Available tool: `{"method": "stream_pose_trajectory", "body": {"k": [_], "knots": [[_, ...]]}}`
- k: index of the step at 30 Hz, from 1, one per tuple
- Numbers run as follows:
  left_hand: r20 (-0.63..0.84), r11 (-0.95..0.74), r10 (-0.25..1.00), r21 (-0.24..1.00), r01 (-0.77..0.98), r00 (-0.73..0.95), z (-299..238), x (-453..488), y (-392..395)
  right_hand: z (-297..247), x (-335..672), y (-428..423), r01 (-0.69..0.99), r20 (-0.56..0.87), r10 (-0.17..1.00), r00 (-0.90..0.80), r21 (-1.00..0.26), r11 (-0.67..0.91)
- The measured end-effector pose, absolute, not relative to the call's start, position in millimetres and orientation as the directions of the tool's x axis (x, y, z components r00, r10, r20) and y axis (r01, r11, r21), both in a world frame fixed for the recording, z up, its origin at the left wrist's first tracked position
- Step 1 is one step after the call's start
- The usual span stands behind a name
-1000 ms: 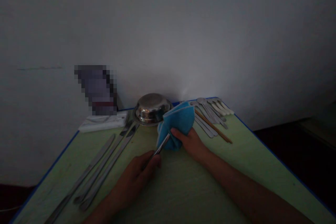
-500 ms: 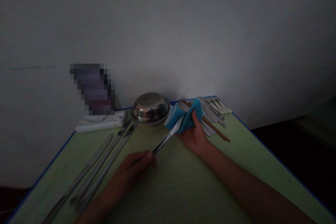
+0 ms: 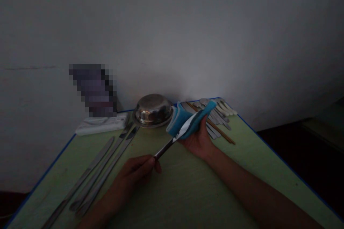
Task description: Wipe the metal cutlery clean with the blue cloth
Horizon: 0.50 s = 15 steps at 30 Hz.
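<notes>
My left hand (image 3: pixel 137 170) pinches the handle end of a metal knife (image 3: pixel 174 137) and holds it slanted up to the right. The knife's blade lies in a folded blue cloth (image 3: pixel 185 120), which my right hand (image 3: pixel 199 139) cups from below with the fingers wrapped round it. Both hands hover over the middle of a green table (image 3: pixel 188 193) with a blue edge.
Several long metal utensils (image 3: pixel 104 166) lie in a row at the left. An upturned steel bowl (image 3: pixel 152 109) stands at the back by the wall, with a white packet (image 3: pixel 102 125) to its left. Spoons and a wooden stick (image 3: pixel 217 118) lie at the back right. The room is dim.
My right hand has slid the cloth up along the knife toward its tip, baring more of the blade. My left hand has stayed on the handle, drifting slightly left.
</notes>
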State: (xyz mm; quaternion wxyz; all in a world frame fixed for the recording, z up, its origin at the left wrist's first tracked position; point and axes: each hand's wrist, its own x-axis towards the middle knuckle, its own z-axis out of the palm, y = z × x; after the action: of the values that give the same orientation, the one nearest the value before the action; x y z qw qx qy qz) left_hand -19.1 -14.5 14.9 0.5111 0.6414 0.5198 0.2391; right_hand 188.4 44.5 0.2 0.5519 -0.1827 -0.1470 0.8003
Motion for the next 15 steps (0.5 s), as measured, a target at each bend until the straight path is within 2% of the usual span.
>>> {"method": "stream_pose_trajectory", "body": {"k": [4,6,11,15], "knots": [[-0.038,-0.227,0.912,0.784,0.578,0.409,14,-11,-21,4,188,44,-0.841,-0.161,0.934,-0.318,-0.408,-0.356],[0.028,-0.318,0.904,0.713,0.625,0.428,9,-9,-22,5,187,44,-0.845,-0.182,0.934,-0.308,-0.399,-0.357],[0.180,-0.400,0.915,0.535,0.744,0.362,0,-7,-21,3,187,45,-0.852,-0.166,0.941,-0.296,-0.400,-0.338],[0.220,-0.402,0.916,0.480,0.780,0.336,1,-5,-22,2,187,47,-0.870,-0.128,0.951,-0.282,-0.383,-0.309]]}}
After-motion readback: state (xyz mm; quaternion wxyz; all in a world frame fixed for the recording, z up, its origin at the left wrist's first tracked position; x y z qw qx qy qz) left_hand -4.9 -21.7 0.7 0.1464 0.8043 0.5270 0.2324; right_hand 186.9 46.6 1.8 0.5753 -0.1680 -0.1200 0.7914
